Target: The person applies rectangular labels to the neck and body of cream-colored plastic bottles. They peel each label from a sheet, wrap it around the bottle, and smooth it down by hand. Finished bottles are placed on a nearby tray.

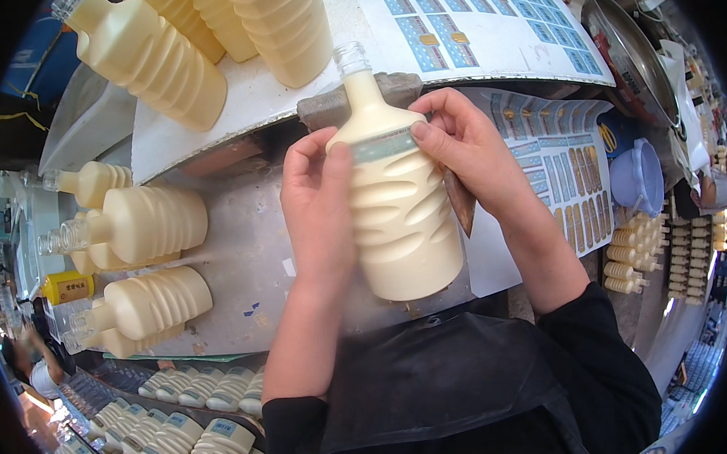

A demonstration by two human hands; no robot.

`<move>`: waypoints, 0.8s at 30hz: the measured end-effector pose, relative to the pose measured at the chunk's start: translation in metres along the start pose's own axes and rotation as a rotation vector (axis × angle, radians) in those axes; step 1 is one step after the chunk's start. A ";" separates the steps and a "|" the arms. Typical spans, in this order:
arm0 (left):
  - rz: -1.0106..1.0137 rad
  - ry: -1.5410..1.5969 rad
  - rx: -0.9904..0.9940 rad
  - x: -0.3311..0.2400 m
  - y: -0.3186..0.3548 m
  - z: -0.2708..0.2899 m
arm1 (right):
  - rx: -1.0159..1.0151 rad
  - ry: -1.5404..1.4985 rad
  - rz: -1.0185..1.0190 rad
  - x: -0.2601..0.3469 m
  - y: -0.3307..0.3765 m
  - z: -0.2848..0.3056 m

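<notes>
1. The cream ribbed bottle (400,216), uncapped with a clear threaded neck, is held over the worktable's (241,259) near edge.
2. The left hand (316,201) and right hand (467,146) press fingers closed on its pale blue neck label (382,146).
3. Blue-and-gold label sheets (484,20) lie at the far right edge.

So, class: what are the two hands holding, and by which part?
Both hands, left hand and right hand, hold the cream ribbed bottle at its shoulder, fingertips on the label band.
</notes>
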State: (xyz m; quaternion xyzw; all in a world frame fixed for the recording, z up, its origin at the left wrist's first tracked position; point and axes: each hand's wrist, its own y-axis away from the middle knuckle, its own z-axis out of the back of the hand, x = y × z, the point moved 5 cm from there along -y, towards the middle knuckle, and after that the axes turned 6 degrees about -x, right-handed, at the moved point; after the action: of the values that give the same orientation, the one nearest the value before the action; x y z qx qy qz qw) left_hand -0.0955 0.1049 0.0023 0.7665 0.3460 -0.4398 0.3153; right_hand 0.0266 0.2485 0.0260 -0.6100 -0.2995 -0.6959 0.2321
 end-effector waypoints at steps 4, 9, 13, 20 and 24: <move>-0.004 0.002 0.005 0.000 0.001 0.000 | 0.001 -0.022 -0.003 -0.001 0.000 0.000; 0.082 0.109 0.003 0.007 -0.002 0.006 | 0.002 -0.033 -0.005 0.000 0.001 -0.001; 0.079 0.067 -0.037 0.006 0.000 0.000 | -0.002 -0.048 -0.006 -0.002 0.000 -0.001; 0.056 0.034 -0.017 0.004 0.001 -0.002 | -0.031 -0.033 -0.013 -0.007 -0.001 0.001; 0.077 0.068 0.010 0.002 0.001 -0.002 | -0.016 -0.035 -0.002 -0.005 -0.001 0.002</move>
State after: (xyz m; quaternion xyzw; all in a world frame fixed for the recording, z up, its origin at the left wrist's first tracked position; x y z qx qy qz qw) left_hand -0.0931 0.1065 0.0015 0.7953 0.3248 -0.4026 0.3162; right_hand 0.0283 0.2507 0.0214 -0.6236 -0.2986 -0.6878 0.2211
